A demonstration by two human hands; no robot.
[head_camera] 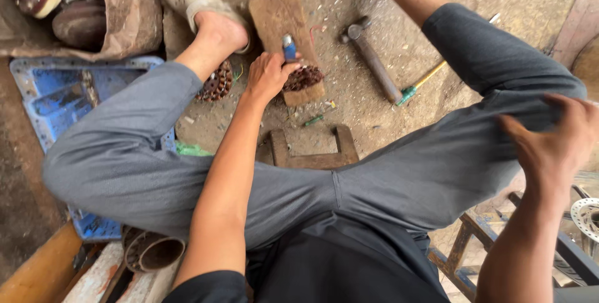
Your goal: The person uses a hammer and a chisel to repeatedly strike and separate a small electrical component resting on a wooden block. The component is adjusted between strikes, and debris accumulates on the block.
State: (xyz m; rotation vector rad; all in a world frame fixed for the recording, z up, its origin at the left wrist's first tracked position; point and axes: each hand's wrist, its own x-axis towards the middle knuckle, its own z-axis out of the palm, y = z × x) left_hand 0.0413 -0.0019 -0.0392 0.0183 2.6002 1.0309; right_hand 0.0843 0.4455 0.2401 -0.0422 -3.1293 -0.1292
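Observation:
My left hand reaches down between my knees to a wooden block lying on the dirt floor. Its fingers close around a short blue-handled tool standing on the block. A clump of brown copper winding wire lies on the block's near end, right beside the hand. A round wound coil sits on the ground just left of the wrist, by my sandalled foot. My right hand is raised at the right beside my knee, fingers spread, holding nothing.
A hammer and a yellow-shafted, green-handled screwdriver lie right of the block. A low wooden stool is under me. A blue plastic tray is at left, pipes at lower left, a metal disc at right.

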